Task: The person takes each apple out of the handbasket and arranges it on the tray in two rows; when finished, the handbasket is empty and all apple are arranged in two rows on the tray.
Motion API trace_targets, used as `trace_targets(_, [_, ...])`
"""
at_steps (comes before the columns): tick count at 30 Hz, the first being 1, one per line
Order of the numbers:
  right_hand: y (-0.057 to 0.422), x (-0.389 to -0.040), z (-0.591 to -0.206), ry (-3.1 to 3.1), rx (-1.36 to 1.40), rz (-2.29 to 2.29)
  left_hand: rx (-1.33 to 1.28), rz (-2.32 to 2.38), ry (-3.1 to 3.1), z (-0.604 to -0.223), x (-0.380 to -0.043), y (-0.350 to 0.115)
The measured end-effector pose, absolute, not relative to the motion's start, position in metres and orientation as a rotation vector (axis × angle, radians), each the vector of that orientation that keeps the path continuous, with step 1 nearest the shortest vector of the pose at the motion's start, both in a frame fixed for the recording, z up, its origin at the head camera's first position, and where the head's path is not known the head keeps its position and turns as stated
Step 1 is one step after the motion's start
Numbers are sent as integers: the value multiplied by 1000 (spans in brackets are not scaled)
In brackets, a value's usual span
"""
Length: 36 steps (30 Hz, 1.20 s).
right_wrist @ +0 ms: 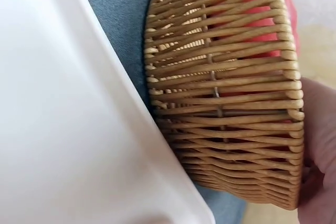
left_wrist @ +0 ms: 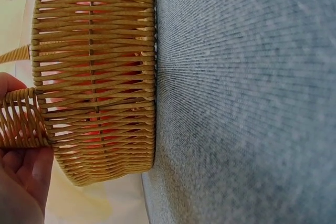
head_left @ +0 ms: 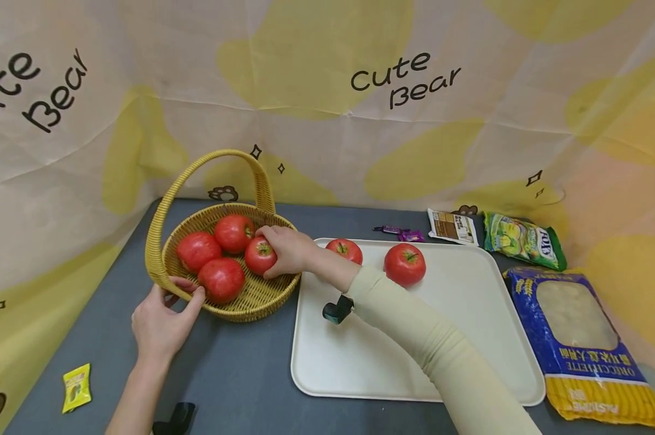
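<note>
Wicker basket (head_left: 251, 310) sits upright left of centre in head view, left hand (head_left: 163, 323) gripping its handle (head_left: 156, 260) near the base, right hand (head_left: 289, 249) grasping one red tomato (head_left: 257, 257) inside at right, three more tomatoes (head_left: 222, 280) alongside.

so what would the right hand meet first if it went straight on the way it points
Probably the rearmost tomato in the basket, just beyond the held tomato in the right hand's grip; any gap between them is unclear.
</note>
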State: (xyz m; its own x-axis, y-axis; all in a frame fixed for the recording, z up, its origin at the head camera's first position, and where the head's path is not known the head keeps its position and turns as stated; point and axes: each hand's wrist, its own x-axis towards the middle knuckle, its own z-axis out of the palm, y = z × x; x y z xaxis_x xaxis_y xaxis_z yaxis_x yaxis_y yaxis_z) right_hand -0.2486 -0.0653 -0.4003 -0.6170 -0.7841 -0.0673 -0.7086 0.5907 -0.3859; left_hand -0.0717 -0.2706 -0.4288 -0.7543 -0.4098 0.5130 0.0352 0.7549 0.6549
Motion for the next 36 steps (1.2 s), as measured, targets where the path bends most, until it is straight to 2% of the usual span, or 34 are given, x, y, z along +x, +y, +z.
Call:
trace_targets(7, [-60, -247, -401, 2642, -1289, -531, 256, -868, -2284, -429, -74, -270])
trace_targets(16, [-30, -245, -390, 2664, -1188, -1079, 272, -888, -2281, -427, -74, -268])
trace_targets(22, [8, -240, -380, 2637, -940, -1321, 285, -885, -2282, -427, -73, -268])
trace_targets(36, [133, -233, -367, 2766, -583, -1274, 310, -871, -2275, -427, -71, -267])
